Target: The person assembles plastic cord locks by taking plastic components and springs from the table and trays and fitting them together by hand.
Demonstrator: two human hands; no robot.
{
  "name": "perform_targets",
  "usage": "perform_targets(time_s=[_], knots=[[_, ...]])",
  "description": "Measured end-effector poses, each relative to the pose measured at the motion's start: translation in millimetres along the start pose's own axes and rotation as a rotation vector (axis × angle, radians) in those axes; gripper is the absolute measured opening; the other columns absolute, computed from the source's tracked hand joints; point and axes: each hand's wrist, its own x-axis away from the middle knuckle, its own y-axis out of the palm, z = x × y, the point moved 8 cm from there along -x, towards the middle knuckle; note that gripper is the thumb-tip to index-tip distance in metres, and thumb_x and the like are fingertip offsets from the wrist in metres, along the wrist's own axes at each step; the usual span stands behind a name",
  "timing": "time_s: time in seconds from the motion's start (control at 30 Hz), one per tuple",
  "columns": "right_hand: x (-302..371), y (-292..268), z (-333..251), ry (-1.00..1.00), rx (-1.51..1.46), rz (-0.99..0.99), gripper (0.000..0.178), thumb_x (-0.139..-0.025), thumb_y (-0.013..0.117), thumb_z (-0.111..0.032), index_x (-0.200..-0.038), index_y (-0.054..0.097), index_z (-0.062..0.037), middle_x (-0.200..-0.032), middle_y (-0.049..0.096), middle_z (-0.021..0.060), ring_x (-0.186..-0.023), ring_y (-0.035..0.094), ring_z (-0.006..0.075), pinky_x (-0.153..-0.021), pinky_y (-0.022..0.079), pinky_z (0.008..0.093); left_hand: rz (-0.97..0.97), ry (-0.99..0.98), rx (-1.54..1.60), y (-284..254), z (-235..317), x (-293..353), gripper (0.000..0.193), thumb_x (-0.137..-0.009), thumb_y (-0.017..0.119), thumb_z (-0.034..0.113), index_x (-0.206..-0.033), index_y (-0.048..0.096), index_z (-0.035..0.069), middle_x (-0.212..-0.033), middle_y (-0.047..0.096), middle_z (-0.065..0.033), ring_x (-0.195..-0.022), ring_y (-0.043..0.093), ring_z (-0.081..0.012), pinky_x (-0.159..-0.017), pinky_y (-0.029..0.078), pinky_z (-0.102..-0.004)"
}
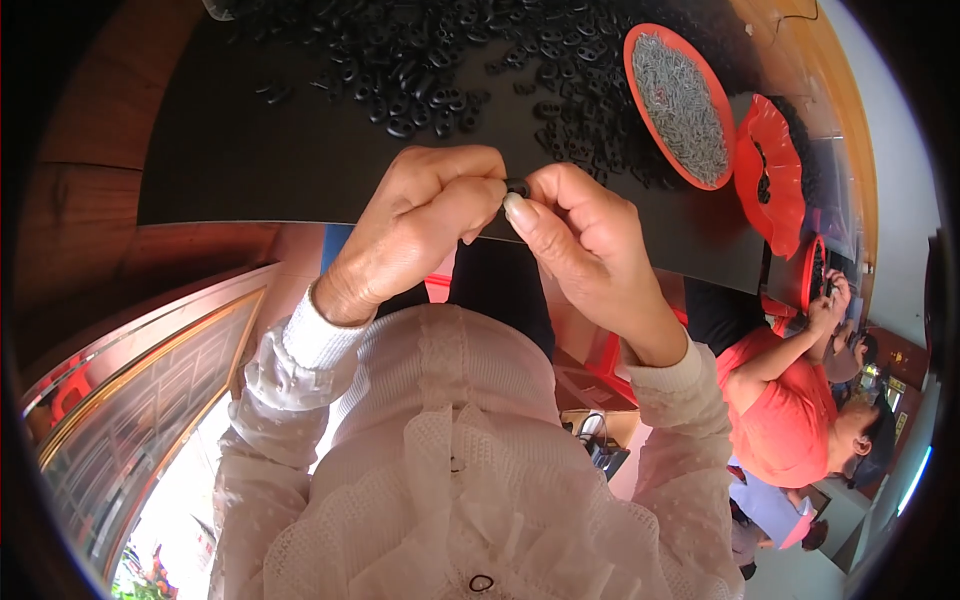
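Observation:
Just past the table's near edge, my two hands meet fingertip to fingertip around a small black cord-lock piece (pixel 517 187). My left hand (pixel 425 220) is closed, its thumb and forefinger pressed against the left end of the piece. On the other side my right hand (pixel 590 232) pinches it between thumb and curled forefinger. Most of the piece is hidden by the fingers. Beyond the hands, many similar black cord-lock parts (pixel 425 95) lie heaped on the dark tabletop (pixel 260 165), some with two round holes.
A red bowl (pixel 630 75) full of small grey metal springs stands at the right. Beside it is a red wavy-rimmed dish (pixel 785 165) with black parts. Farther right, a co-worker in a red shirt (pixel 785 410) handles small parts over another red bowl (pixel 812 270).

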Motion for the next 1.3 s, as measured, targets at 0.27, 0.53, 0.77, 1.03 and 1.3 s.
perform_targets(time_s=[0.27,0.53,0.77,1.03,1.3], knots=[[3.7,-0.8,8.0,0.096,-0.082,-0.048,0.015,-0.093,0.058,-0.009,-0.085,0.049,-0.0003,-0.066,0.044,-0.0002,-0.059,0.038,0.0060,-0.049,0.033,0.0243,0.004,-0.057,0.025,1.0,-5.5,-2.0,0.022,-0.086,0.046,0.013,-0.067,0.048,0.002,-0.060,0.044,0.0000,-0.057,0.040,-0.0092,-0.052,0.032,-0.0257],[11.6,1.3,19.5,0.207,-0.273,0.036,0.008,-0.092,0.057,-0.006,-0.089,0.052,0.0000,-0.071,0.045,-0.0045,-0.061,0.037,0.0017,-0.050,0.032,0.0200,0.046,-0.019,-0.059,1.1,-8.5,-2.3,0.021,-0.086,0.046,0.014,-0.069,0.048,0.002,-0.060,0.044,-0.0019,-0.055,0.039,-0.0098,-0.052,0.032,-0.0259],[4.0,-3.5,-18.0,-0.270,0.397,0.134,0.021,-0.085,0.069,-0.012,-0.088,0.051,-0.0012,-0.073,0.052,0.0054,-0.052,0.051,0.0148,-0.045,0.040,0.0278,0.012,-0.068,0.107,1.0,-7.2,-8.9,0.019,-0.080,0.044,0.007,-0.063,0.041,-0.001,-0.058,0.040,-0.0032,-0.052,0.037,-0.0104,-0.049,0.030,-0.0272],[-3.9,7.1,-34.5,-0.608,0.671,0.021,0.035,-0.074,0.077,-0.023,-0.084,0.049,-0.0050,-0.070,0.048,0.0077,-0.054,0.055,0.0226,-0.044,0.043,0.0322,-0.127,0.257,0.045,-4.3,5.9,-6.4,0.022,-0.078,0.043,0.005,-0.058,0.035,0.001,-0.058,0.034,-0.0015,-0.050,0.032,-0.0084,-0.046,0.025,-0.0267],[-9.3,13.9,-37.5,-0.661,0.594,-0.024,0.038,-0.073,0.078,-0.022,-0.078,0.044,-0.0064,-0.068,0.046,0.0074,-0.051,0.054,0.0228,-0.042,0.042,0.0326,-0.117,0.215,0.149,-10.2,-2.7,-4.0,0.018,-0.078,0.046,-0.001,-0.061,0.043,-0.002,-0.065,0.045,-0.0033,-0.050,0.030,-0.0070,-0.044,0.023,-0.0238]])
